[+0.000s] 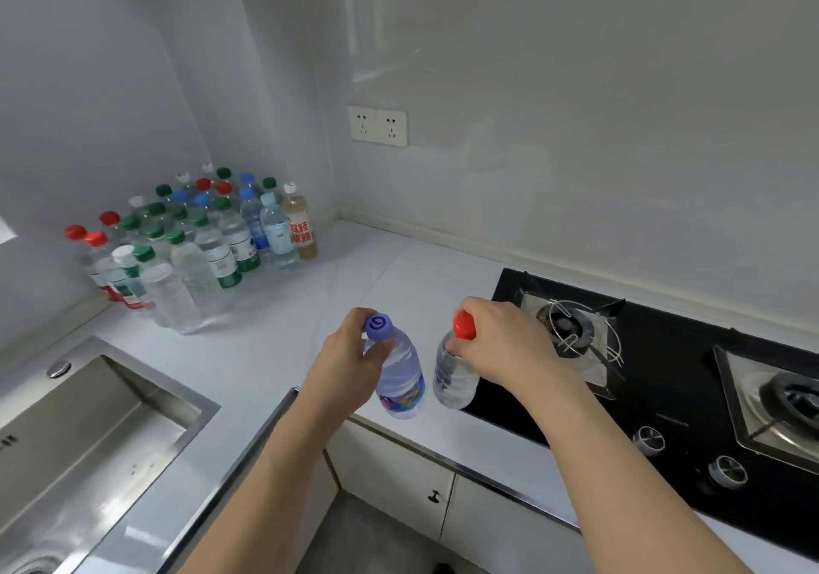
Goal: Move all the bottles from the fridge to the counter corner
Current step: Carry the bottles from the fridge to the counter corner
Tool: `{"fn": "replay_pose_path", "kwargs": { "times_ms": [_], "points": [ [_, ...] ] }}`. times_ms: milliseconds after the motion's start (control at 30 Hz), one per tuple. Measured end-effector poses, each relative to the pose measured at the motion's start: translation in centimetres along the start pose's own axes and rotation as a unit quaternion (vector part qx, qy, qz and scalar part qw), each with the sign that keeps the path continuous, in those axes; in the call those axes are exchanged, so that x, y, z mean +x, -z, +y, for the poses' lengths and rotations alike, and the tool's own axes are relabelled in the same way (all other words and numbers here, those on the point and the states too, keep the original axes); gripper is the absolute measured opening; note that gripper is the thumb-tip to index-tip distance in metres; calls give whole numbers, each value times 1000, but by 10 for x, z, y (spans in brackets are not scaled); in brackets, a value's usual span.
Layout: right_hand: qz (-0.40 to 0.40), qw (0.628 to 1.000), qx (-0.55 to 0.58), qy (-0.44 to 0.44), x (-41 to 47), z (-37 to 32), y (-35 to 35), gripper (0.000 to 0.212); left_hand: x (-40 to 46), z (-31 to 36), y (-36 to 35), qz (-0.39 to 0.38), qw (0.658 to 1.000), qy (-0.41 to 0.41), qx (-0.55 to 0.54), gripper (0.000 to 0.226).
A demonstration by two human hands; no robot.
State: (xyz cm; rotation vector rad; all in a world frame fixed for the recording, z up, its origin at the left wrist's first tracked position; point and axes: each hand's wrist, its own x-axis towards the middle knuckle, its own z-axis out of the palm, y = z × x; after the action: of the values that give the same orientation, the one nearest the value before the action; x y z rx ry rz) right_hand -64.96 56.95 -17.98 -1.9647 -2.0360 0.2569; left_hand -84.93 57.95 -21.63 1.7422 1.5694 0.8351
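Bottles in hand: our left hand grips the purple-capped bottle by its neck; our right hand grips the red-capped bottle, both above the counter edge.
Corner: many bottles stand clustered.

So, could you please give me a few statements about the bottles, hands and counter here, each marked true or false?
1. The left hand holds a purple-capped bottle. True.
2. The right hand is empty. False: it grips a red-capped bottle by the neck.
3. A bottle cluster stands in the counter corner. True.
4. The hob lies left of the sink. False: it lies to the right.
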Motion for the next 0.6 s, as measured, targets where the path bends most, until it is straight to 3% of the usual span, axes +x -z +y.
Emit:
{"fn": "replay_pose_path", "kwargs": {
  "times_ms": [300,600],
  "points": [
    [-6,999,6,46,120,-32,-14,19,91,-22,38,44,998,14,45,14],
    [-36,993,27,106,209,-72,-39,21,154,-50,93,114,993,40,-11,14]
  ]
}}
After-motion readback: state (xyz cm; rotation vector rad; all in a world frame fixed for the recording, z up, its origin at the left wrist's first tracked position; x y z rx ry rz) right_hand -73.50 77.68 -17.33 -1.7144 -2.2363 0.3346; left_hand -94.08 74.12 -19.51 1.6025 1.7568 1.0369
